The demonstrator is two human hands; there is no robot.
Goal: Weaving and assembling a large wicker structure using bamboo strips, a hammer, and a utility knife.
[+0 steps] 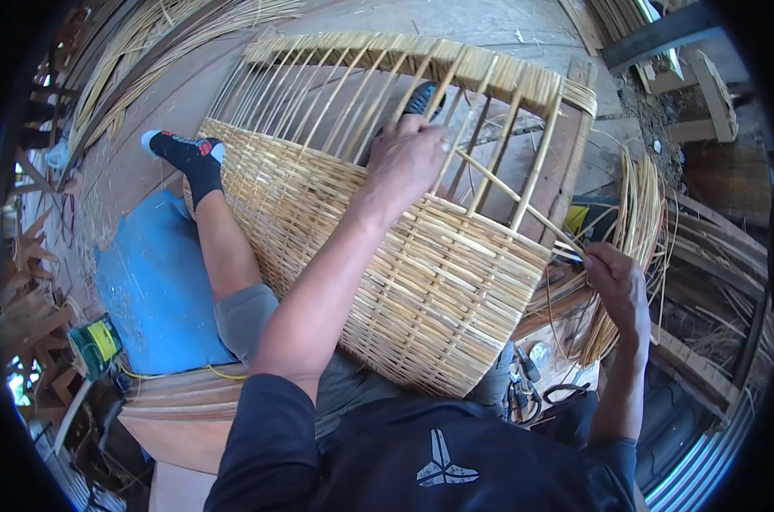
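Observation:
A woven rattan panel point(421, 290) lies slanted across my legs, its upper part bare upright rods point(532, 171) running to a bound top edge point(387, 53). My left hand point(404, 162) is closed among the rods just above the weave, its fingers on a long pale strand point(515, 192) that crosses them diagonally down to the right. My right hand point(613, 277) is closed around that strand beyond the panel's right end, beside a thick bundle of loose cane point(634, 196). My left fingertips are partly hidden.
My socked foot point(186, 158) is beside the panel's left end, by a blue cushion or sack point(156, 282). Long cane lengths point(139, 60) lie at upper left. A green spool point(88, 350), stacked boards point(173, 397), hand tools point(523, 384) and timber offcuts point(707, 282) surround me.

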